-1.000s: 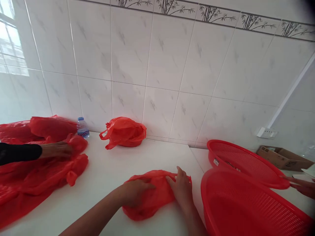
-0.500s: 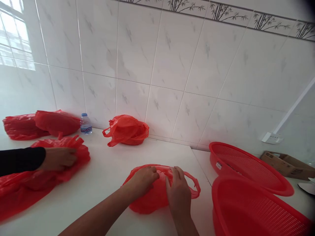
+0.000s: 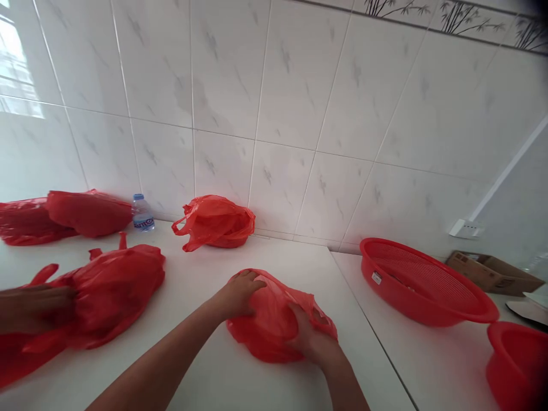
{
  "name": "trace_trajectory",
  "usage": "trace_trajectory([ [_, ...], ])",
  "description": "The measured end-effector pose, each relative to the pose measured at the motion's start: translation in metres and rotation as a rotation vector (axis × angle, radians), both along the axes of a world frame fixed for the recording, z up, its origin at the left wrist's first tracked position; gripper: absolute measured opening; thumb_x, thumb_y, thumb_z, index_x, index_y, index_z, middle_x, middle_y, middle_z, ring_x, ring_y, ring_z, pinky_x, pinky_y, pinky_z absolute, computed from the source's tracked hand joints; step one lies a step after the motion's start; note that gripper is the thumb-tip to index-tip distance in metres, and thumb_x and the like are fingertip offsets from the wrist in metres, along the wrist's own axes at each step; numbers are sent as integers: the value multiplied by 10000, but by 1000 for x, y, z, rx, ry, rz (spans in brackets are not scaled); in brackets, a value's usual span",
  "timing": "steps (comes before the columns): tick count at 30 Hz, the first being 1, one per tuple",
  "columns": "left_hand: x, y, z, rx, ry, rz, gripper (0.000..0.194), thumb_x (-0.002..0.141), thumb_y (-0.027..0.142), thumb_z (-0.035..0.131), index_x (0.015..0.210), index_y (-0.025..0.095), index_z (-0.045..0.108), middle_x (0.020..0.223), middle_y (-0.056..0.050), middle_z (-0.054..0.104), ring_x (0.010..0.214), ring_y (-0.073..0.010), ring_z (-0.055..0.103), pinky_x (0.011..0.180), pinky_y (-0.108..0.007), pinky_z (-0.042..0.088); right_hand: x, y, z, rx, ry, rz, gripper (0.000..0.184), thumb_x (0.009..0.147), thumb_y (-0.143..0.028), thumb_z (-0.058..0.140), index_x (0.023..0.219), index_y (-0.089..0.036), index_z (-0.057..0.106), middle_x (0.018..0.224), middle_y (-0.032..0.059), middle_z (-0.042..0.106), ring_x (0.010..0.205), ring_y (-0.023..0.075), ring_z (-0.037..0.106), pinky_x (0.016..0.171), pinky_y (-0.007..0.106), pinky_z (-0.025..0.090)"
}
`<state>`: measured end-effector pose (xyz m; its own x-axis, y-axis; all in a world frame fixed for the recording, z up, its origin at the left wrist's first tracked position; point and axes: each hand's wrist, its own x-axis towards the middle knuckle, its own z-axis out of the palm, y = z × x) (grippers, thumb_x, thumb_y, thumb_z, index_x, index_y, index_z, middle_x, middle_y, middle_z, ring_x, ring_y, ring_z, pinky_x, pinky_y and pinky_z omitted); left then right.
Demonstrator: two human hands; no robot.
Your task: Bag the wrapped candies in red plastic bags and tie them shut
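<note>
A crumpled red plastic bag (image 3: 269, 319) lies bunched on the white counter (image 3: 192, 382) in front of me. My left hand (image 3: 240, 295) presses on its top with the fingers curled over the far fold. My right hand (image 3: 310, 342) holds its near right side, partly tucked into the plastic. A co-worker's hand (image 3: 38, 308) rests at the left edge of the view, against another, larger red bag (image 3: 117, 291) with its handles sticking up.
Against the tiled wall stand a bundled red bag (image 3: 214, 222), more red bags (image 3: 88, 212) and a water bottle (image 3: 142, 214). To the right sit a red plastic colander (image 3: 423, 282), a second red basin (image 3: 516, 365) and a cardboard box (image 3: 492, 274).
My hands have drawn the bag into a rounder bundle, and its loop handle no longer stands out. The co-worker's hand has moved left, and the near red basin now sits further right.
</note>
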<state>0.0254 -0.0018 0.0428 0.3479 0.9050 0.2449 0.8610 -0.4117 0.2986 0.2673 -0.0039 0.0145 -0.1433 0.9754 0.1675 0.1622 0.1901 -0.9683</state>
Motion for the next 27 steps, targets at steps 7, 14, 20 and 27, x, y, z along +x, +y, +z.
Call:
trace_trajectory([
  [7,6,-41,11,85,-84,-120,287,821,364,548,1074,249,622,1023,-61,654,1029,-244,552,967,-394,389,0,-2,19,-130,-435,-155,439,737,-593,548,1066,-309,612,974,83,670,753,226,644,568,305,433],
  [14,2,-68,-7,-38,-53,-101,126,678,340,702,783,277,670,1288,0,550,1331,-319,315,1131,-540,54,12,7,18,-201,-399,-109,357,795,-568,451,811,-261,633,848,46,671,724,208,616,576,303,427],
  [20,-7,-67,-25,14,-167,-38,282,765,388,644,1023,274,633,1474,-33,341,1386,-321,183,1104,-469,260,19,6,28,-183,-350,114,246,770,-393,528,912,-255,674,922,28,671,852,213,616,698,320,448],
  [27,1,-66,-36,-49,-650,327,477,842,460,522,1283,289,457,1509,-56,195,1325,-281,332,1021,-408,410,7,4,19,-30,-421,-60,282,659,-327,609,931,-287,671,665,-25,554,556,149,540,469,244,362],
])
